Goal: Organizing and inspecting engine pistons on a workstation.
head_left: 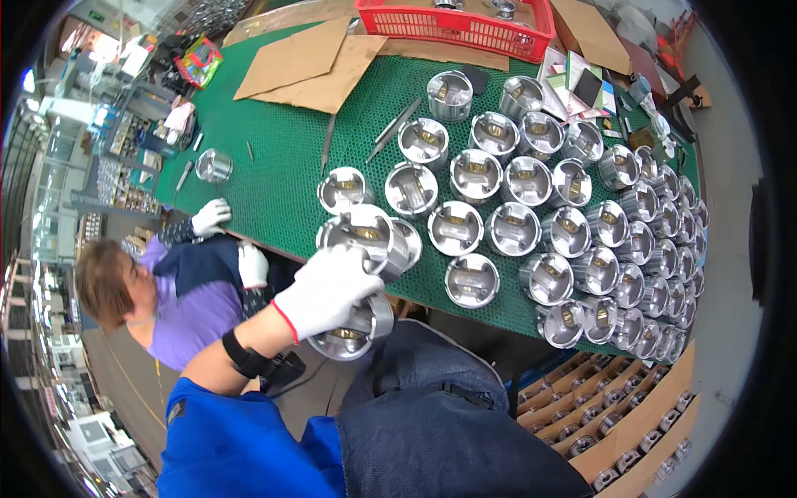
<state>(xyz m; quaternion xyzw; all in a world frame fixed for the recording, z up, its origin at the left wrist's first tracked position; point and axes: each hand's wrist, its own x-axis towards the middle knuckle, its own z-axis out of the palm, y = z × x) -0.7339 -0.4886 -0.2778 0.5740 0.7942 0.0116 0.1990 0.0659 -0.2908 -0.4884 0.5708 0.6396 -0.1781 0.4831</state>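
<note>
We have the work partway along, as far as we can judge. Most of the aluminium pistons (471,176) stand hollow side up on the green-matted bench (274,187), ranked from its middle to its right edge, closely packed there and looser toward the near edge. More lie between the dividers of a cardboard carton (677,375) below the near right corner, and a few metal parts sit in the red plastic crate (452,25) at the far edge. Whether pistons are being moved out of the carton or into it, we cannot tell, so what is left stays uncertain.

Our left hand (328,289), in a white glove, is at the near edge, its fingers curled over the rim of a large piston (361,231). Another piston (357,342) shows just below the hand, past the bench edge; we cannot tell what supports it. These two seem the ones in hand, not yet set in the ranks. Our right hand does not show, so we cannot tell its state.

One lone piston (214,166) stands near the left edge, close to a co-worker's gloved hand (211,217).
</note>
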